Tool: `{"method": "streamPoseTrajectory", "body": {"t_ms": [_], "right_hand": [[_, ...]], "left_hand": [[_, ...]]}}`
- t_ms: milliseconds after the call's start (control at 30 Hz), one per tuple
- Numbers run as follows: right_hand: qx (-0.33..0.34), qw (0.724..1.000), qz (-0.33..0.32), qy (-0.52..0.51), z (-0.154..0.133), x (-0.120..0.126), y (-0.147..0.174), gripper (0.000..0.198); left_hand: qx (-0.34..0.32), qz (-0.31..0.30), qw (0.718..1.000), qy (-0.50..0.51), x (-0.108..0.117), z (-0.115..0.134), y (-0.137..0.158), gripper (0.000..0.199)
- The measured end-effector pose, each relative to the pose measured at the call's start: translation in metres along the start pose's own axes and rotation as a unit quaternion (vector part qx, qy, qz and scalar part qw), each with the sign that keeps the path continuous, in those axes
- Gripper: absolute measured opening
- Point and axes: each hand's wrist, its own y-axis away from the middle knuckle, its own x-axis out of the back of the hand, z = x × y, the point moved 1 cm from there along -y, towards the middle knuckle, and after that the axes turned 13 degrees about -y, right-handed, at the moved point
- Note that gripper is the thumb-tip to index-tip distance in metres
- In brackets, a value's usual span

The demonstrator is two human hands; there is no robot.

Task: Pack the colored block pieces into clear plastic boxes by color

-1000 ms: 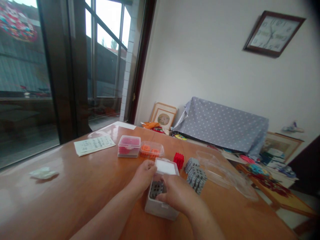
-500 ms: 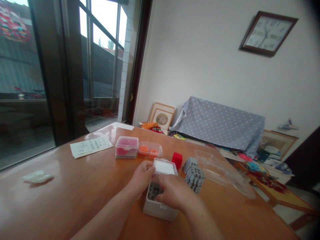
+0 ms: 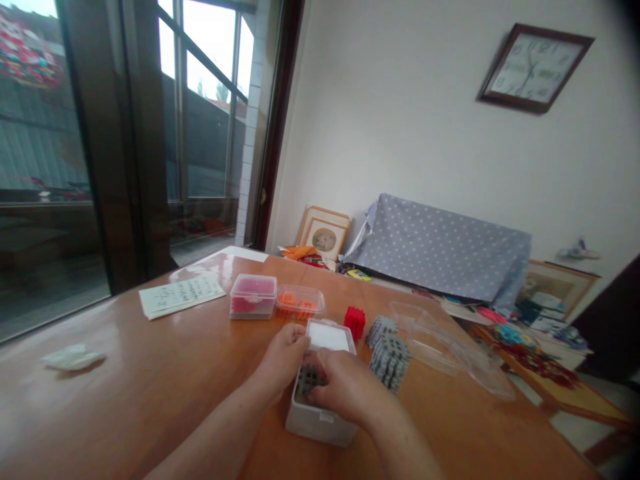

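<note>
A clear plastic box (image 3: pixel 321 430) with a hinged lid (image 3: pixel 327 335) tipped back stands in front of me, with dark grey gridded plastic pieces (image 3: pixel 309 377) inside. My left hand (image 3: pixel 285 353) is closed on the box's far left rim, near the lid hinge. Over the box, my right hand (image 3: pixel 347 383) reaches in from the right, its thumb and fingers around the grey pieces; some fingertips are hidden. Beside the box on the right stand stacks of lighter grey interlocking pieces (image 3: pixel 390 360) and a red stack (image 3: pixel 355 323).
Beyond the hands sit a lidded box of pink pieces (image 3: pixel 253 296) and a clear tub of orange pieces (image 3: pixel 300 302). Clear plastic lids (image 3: pixel 440 343) lie to the right. Written paper (image 3: pixel 183 295) and a crumpled tissue (image 3: pixel 74 357) lie left on the wooden table (image 3: pixel 175 373).
The right hand's fingers have shifted very slightly over the grey pieces in the box. The left hand keeps its place, and the other things have not moved.
</note>
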Motion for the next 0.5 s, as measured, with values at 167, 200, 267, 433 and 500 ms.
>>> {"method": "streamPoseTrajectory", "body": {"t_ms": [167, 200, 267, 433, 500], "right_hand": [[-0.011, 1.000, 0.024, 0.002, 0.000, -0.001, 0.003, 0.026], [-0.015, 0.999, 0.034, 0.001, 0.001, 0.000, 0.004, 0.023], [-0.021, 0.998, 0.062, -0.016, 0.004, 0.002, 0.009, 0.016], [0.004, 0.979, 0.151, -0.139, 0.020, 0.017, 0.030, 0.017], [0.014, 0.961, 0.200, -0.193, 0.029, 0.024, 0.040, 0.026]], "left_hand": [[-0.003, -0.002, 1.000, 0.012, -0.002, -0.002, -0.001, 0.019], [-0.003, -0.006, 1.000, 0.017, -0.002, -0.002, 0.000, 0.019], [-0.001, -0.013, 1.000, 0.023, -0.002, 0.000, 0.001, 0.018], [0.010, -0.008, 1.000, 0.005, -0.001, 0.003, 0.003, 0.022], [0.004, -0.007, 1.000, -0.007, -0.001, 0.003, 0.003, 0.024]]}}
